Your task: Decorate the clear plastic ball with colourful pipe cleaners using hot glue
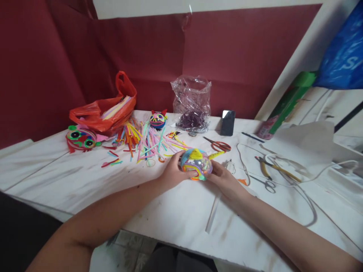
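Gripping a decorated ball [196, 166] between the left hand [175, 170] and the right hand [222, 180], closing both around its opposite sides. Holding it over the middle of the worktop [113, 196], leaving unclear any contact with the surface. Showing a yellow piece [196, 153] on top of the ball and a yellow stem [216, 155] sticking out to the right.

Looking past the left hand to a loose pile of pipe cleaners [151, 143], and behind it to a 2nd ball [158, 121] with 2 red ears. Seeing farther left a striped toy [82, 138] with 2 black eyes, near a red plastic bag [99, 111]. Facing a clear bag [193, 99] with dark purple contents, a phone [227, 122] to its right, and red-handled scissors [220, 146] nearer. Having a translucent stick [212, 215] below the right hand, pliers [265, 168] and small scissors [267, 184] to its right.
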Motion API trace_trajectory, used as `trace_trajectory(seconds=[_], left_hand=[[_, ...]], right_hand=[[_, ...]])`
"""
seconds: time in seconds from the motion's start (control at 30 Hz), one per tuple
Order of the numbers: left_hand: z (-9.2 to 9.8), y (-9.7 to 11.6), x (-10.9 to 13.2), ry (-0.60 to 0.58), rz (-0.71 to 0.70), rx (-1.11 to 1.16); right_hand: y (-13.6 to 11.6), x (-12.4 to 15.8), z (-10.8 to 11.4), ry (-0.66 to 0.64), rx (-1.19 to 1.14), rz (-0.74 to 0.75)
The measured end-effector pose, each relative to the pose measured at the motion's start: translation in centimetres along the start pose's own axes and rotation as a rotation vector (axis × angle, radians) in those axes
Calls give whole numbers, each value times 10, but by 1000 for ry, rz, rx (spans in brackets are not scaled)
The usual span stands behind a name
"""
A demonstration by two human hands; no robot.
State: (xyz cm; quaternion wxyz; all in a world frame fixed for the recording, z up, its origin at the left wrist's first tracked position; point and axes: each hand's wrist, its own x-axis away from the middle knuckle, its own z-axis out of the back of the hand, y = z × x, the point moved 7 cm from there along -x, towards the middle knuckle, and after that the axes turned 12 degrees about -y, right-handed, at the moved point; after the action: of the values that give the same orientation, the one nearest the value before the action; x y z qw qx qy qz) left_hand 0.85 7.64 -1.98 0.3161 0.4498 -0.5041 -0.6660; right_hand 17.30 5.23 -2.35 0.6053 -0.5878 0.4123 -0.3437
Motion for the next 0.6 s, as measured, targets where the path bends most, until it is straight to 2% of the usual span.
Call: trace_trajectory(seconds=[0.17, 0.33, 0.5, 0.6], left_hand=[[-1, 3, 0, 3, 14, -69], [3, 7, 4, 51, 43, -182], [-5, 8, 3, -34, 58, -53], [-6, 8, 2, -45, 61, -2]], right_hand=[[7, 1, 1, 30, -48, -31], [13, 2, -1, 1, -58, -61], [12, 1, 1, -11, -29, -72], [9, 2, 2, -3, -3, -74]])
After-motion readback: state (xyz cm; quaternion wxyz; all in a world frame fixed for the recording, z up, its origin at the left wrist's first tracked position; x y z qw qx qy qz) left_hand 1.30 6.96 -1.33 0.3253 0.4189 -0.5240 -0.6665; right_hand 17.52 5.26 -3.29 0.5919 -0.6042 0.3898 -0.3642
